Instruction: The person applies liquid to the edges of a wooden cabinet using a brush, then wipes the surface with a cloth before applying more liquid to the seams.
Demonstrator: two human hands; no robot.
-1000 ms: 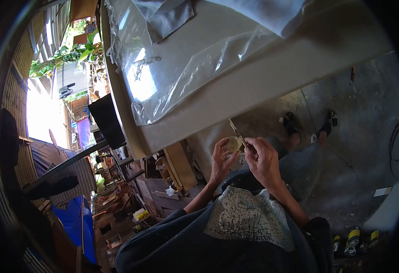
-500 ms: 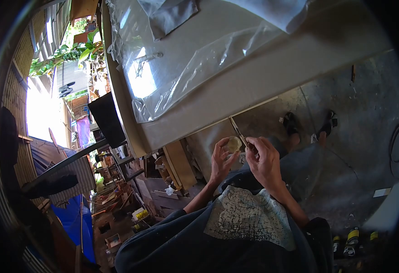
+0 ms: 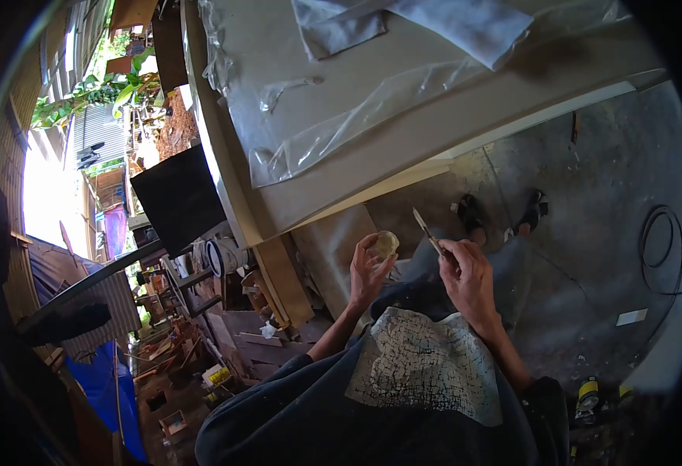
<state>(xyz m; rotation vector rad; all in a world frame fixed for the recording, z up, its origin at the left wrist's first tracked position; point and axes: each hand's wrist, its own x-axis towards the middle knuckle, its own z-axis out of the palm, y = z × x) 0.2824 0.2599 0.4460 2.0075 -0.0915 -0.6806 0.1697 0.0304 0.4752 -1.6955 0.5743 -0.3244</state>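
My left hand (image 3: pixel 369 273) is closed around a small round, yellowish cup (image 3: pixel 385 245), gripping its side with fingers and thumb. What the cup contains is too small to make out. In my right hand (image 3: pixel 467 278) is a slim paintbrush (image 3: pixel 427 231), pinched by its handle and angled up and left with its pale tip foremost. The brush tip is apart from the cup, to its upper right. Both hands are in front of my body, below the edge of a large pale table (image 3: pixel 333 175).
Clear plastic sheeting (image 3: pixel 372 116) and grey cloths (image 3: pixel 457 35) lie on the table. A black panel (image 3: pixel 177 198) and a white bucket (image 3: pixel 224 256) are at its left end. Coiled cable (image 3: pixel 659 248) and yellow-banded containers (image 3: pixel 587 394) are on the floor at right.
My right hand has moved right and slightly down, taking the brush away from the cup. My left hand with the cup has shifted slightly left. The view has shifted too.
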